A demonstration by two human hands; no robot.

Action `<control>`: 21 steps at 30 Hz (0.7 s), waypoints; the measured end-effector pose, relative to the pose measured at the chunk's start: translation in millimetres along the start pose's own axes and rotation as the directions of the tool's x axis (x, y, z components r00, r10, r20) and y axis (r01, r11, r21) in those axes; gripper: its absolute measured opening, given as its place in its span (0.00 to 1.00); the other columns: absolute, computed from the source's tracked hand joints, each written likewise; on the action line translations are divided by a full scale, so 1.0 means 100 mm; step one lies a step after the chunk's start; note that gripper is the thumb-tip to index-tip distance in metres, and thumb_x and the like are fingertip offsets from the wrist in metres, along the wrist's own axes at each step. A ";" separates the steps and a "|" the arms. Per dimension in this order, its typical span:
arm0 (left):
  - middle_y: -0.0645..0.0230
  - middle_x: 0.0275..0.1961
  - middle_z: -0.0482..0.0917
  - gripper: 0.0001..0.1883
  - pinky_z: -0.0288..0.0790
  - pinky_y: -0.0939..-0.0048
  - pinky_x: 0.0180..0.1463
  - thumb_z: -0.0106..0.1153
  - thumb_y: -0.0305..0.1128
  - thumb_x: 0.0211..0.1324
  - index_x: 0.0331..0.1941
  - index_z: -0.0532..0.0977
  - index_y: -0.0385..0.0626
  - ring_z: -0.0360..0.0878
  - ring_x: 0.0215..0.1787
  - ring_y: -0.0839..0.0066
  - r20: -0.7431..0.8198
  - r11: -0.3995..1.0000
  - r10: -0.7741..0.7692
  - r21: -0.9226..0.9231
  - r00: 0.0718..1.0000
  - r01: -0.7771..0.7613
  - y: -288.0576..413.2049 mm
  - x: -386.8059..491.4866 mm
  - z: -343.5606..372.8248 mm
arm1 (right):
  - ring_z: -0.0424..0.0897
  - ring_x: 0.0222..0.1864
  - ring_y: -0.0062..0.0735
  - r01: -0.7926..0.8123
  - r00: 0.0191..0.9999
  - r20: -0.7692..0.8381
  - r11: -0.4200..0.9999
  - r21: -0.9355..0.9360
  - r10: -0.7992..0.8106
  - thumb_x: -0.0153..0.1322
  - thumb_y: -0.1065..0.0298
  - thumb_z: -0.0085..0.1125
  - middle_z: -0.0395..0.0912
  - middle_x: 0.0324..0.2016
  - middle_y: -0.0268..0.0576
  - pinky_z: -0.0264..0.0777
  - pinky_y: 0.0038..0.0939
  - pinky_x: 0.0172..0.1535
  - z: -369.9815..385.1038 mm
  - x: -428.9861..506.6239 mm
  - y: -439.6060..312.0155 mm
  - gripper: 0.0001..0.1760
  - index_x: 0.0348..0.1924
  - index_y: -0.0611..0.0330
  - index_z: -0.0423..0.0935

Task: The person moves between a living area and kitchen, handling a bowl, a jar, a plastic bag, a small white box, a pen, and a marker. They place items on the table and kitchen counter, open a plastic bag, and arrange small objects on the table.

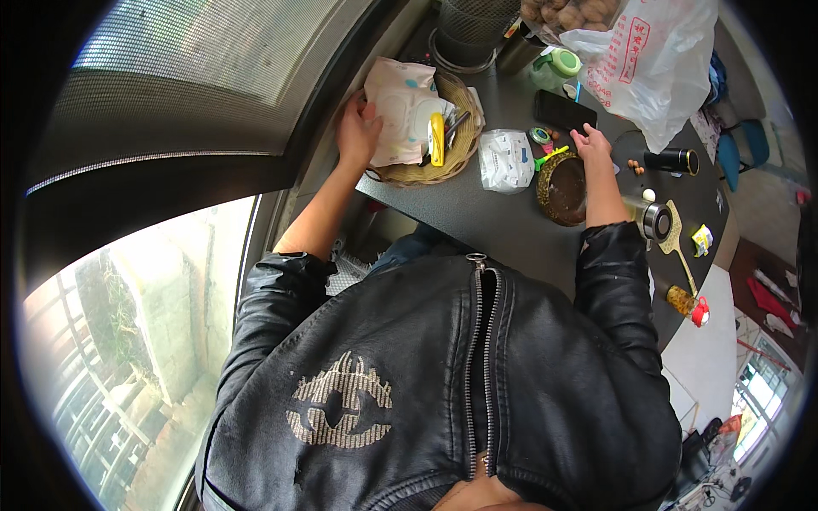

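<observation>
My left hand (359,131) is at the left side of a wicker basket (470,150), against a pink-white wipes pack (397,112) lying in it; whether the fingers grip the pack or the basket cannot be told. A yellow-handled tool (436,139) and a dark stick-like item lie in the basket too. My right hand (593,144) is raised over the table, fingers apart, beside a black smartphone (564,110) and above the rim of a round brown bowl (565,191). Between the hands lie a white printed soft pack (506,161) and a small round green-rimmed item (540,135).
A white plastic bag (658,70) and walnuts (572,13) are at the far side. A black cylinder (671,161), a steel-capped bottle (657,221), a gold fly swatter (672,233) and a red-capped jar (684,301) lie to the right. A window with a screen borders the left.
</observation>
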State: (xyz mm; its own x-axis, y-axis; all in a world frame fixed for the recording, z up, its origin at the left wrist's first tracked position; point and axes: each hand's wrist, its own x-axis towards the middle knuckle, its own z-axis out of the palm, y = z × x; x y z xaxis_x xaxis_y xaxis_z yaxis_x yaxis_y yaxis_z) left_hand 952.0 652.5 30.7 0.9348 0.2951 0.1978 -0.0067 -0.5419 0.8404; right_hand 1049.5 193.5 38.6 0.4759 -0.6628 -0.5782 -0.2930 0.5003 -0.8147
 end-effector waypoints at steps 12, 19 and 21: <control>0.55 0.40 0.75 0.41 0.70 0.65 0.45 0.62 0.25 0.40 0.63 0.56 0.42 0.75 0.41 0.60 0.053 0.991 0.034 0.128 0.998 -0.040 0.10 -0.04 0.01 | 0.79 0.30 0.47 0.894 0.446 0.885 0.017 -0.448 -0.131 0.58 0.60 0.65 0.78 0.28 0.53 0.72 0.39 0.35 0.68 -2.24 1.44 0.22 0.38 0.66 0.69; 0.53 0.40 0.75 0.43 0.71 0.63 0.48 0.64 0.25 0.37 0.62 0.54 0.43 0.76 0.43 0.59 0.124 0.985 -0.169 -0.012 0.978 0.172 0.08 -0.06 0.01 | 0.79 0.33 0.51 0.877 0.481 0.847 0.110 -0.468 -0.227 0.57 0.63 0.66 0.78 0.30 0.54 0.71 0.40 0.37 0.69 -2.21 1.58 0.22 0.38 0.65 0.69; 0.57 0.36 0.77 0.40 0.72 0.65 0.44 0.65 0.27 0.37 0.59 0.58 0.42 0.78 0.38 0.63 0.155 0.952 -0.268 -0.107 0.951 0.285 0.06 -0.02 -0.02 | 0.79 0.32 0.42 0.811 0.515 0.851 0.380 -0.445 -0.104 0.58 0.69 0.63 0.78 0.29 0.50 0.72 0.34 0.36 0.65 -2.13 1.58 0.14 0.32 0.66 0.73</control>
State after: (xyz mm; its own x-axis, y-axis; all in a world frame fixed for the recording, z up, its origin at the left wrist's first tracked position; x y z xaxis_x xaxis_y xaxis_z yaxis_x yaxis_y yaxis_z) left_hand 949.5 650.8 36.5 0.9457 0.3042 -0.1149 0.2226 -0.3480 0.9107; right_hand 956.0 450.3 36.2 0.9812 0.0803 -0.1755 -0.0940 -0.5953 -0.7980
